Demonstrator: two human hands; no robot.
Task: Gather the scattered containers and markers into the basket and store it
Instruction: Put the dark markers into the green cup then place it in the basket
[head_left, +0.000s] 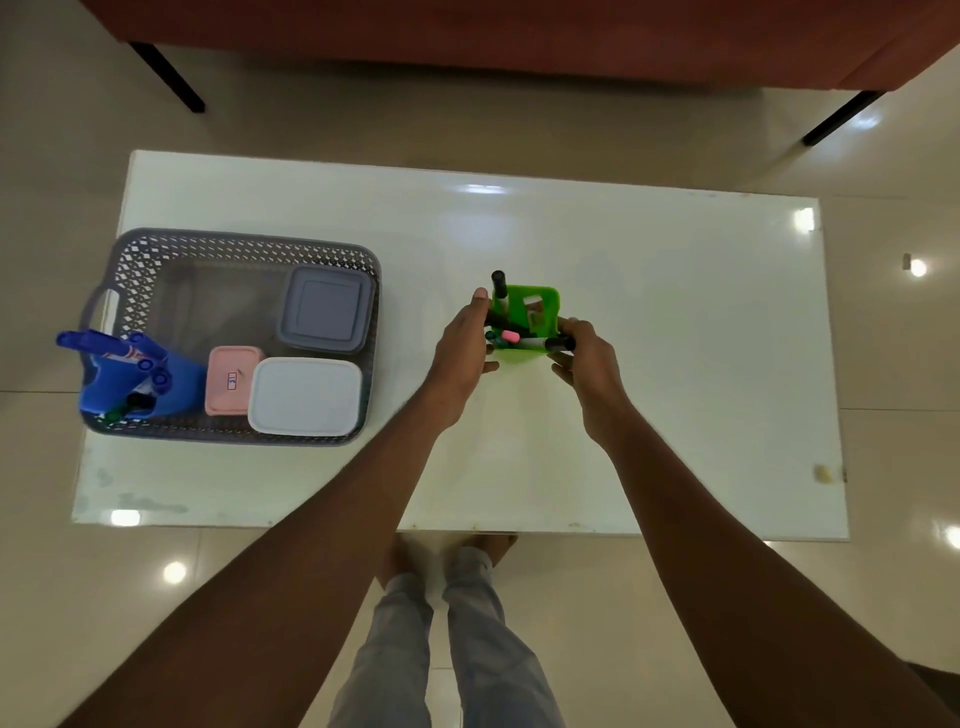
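A green holder (530, 312) with several markers stands mid-table. My left hand (465, 348) grips its left side. My right hand (584, 356) holds its right side and pinches a black marker (556, 343) lying across the rim. Another black marker (499, 285) sticks up at the holder's far left corner. The grey basket (156, 249) sits at the table's left. It holds a grey lidded container (324, 309), a white one (305, 396), a small pink one (228, 380) and a blue holder (140, 384) full of markers.
The white table (675, 364) has its front edge near my legs. A red sofa (519, 36) with black legs stands beyond the far edge. Glossy floor tiles surround the table.
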